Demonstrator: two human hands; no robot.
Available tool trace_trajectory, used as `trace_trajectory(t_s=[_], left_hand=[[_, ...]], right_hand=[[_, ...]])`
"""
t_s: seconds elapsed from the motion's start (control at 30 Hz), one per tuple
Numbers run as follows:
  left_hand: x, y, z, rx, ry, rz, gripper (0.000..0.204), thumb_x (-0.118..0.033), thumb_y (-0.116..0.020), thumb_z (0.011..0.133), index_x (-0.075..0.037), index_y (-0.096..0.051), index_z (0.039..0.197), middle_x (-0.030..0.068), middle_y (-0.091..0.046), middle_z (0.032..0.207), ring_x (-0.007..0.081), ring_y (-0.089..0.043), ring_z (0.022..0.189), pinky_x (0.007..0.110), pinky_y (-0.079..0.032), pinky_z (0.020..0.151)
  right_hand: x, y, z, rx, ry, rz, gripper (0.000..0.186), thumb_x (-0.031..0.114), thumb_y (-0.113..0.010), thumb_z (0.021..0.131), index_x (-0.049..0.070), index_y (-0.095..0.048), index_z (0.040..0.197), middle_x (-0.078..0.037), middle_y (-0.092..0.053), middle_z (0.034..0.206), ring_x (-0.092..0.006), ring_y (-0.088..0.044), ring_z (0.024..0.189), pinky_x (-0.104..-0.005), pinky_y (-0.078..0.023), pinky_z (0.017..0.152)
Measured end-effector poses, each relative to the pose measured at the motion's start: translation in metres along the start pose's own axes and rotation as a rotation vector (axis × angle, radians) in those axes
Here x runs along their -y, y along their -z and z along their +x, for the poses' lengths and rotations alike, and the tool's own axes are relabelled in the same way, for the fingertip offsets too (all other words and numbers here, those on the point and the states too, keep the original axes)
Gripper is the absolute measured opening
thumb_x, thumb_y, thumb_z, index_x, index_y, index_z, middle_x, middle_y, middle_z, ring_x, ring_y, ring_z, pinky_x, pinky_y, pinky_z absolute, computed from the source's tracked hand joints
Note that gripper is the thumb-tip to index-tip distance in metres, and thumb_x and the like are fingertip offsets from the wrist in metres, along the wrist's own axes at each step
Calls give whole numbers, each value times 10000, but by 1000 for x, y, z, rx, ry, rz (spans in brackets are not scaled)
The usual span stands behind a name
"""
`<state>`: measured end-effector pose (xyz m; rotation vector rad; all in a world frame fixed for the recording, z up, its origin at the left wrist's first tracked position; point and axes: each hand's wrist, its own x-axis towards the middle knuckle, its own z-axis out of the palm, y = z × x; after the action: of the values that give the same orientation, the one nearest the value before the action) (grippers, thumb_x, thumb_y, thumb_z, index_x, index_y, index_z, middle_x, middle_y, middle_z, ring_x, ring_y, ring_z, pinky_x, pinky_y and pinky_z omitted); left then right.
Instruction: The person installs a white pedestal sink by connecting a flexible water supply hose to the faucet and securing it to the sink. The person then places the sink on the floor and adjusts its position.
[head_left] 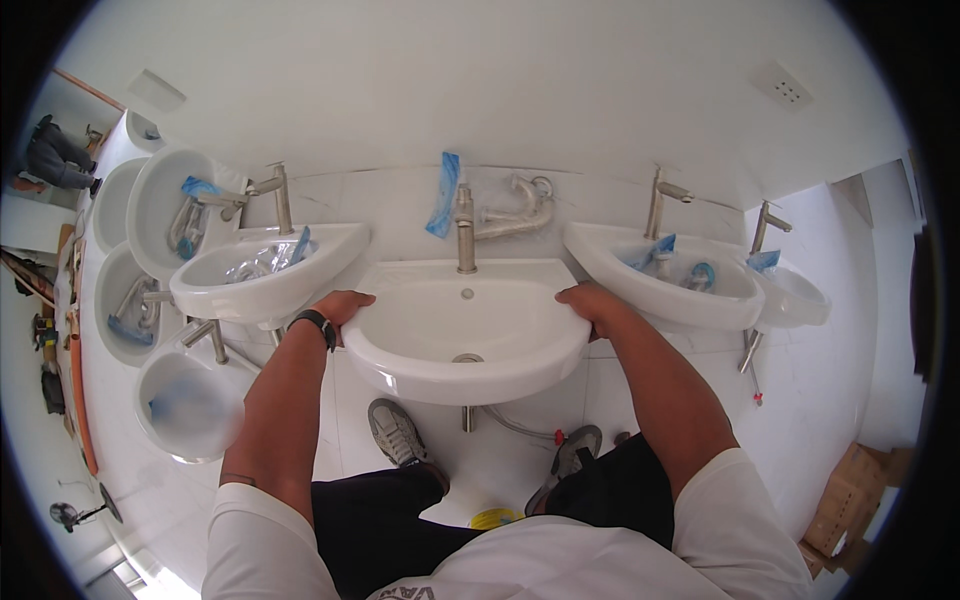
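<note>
Between my two hands is a white washbasin [435, 325] with a rounded front and a flat back. My left hand [343, 308] grips its left rim, thumb on top and fingers hidden underneath. On the opposite rim, my right hand [592, 308] has the same hold. A brushed metal faucet [466, 235] stands upright on the basin's back ledge. Below the front edge a short metal drain tube [468, 418] pokes out, and a flexible hose [515, 428] with a red end trails to the right.
Similar basins flank me, one at left [345, 250] and one at right [590, 250], holding bagged fittings. More basins crowd the far left. A bagged drain trap [515, 215] and a blue packet [443, 195] lie by the wall. Cardboard boxes [845, 495] sit at lower right; a person [60, 155] stands far left.
</note>
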<state>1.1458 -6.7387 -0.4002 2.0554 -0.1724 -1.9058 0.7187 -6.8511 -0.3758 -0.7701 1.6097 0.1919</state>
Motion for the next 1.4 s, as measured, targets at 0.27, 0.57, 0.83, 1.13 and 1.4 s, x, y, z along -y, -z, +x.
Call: trace_trajectory(t_s=[0.27,0.57,0.83,1.13,1.4], left_hand=[[8,-42,-78,-280,-627,703,703,-481,-666,957,36,-534,1415,264,-559,1434,384,-507,1386,504,-358,1190],[26,-107,-172,-84,-1244,1358,646,-250,-842,682,-69,-626,1264,113,-677,1084,339,-669,1006,452,-516,959],[32,-111,-160,-134,-1344,1447,591,-188,-796,652,-86,-632,1211,32,-631,890,238,-665,787,371,-516,721],[30,-112,-161,-140,-1385,1421,560,-228,-826,648,-110,-626,1157,37,-617,868,253,-655,774,386,-505,714],[35,-112,-160,-167,-1392,1414,544,-254,-833,686,-115,-599,1157,53,-615,894,270,-656,816,404,-510,749]], right_hand=[[55,-31,-15,-364,563,-975,295,154,-636,881,-2,-686,1126,-220,-675,1213,-365,-674,1116,-497,-549,949],[106,-54,133,-406,941,-1323,567,96,-682,835,40,-528,1378,-155,-580,1306,-320,-577,1226,-457,-491,1003],[108,-67,189,-733,949,-1395,308,174,-681,890,109,-678,1192,-90,-652,1198,-251,-627,1128,-460,-440,1003],[143,-2,124,-657,896,-1084,389,294,-777,783,53,-689,1076,-139,-690,1117,-329,-661,1076,-471,-530,894],[140,36,-76,-304,960,-528,416,314,-734,775,-19,-684,1019,-209,-725,918,-352,-709,887,-443,-558,800]])
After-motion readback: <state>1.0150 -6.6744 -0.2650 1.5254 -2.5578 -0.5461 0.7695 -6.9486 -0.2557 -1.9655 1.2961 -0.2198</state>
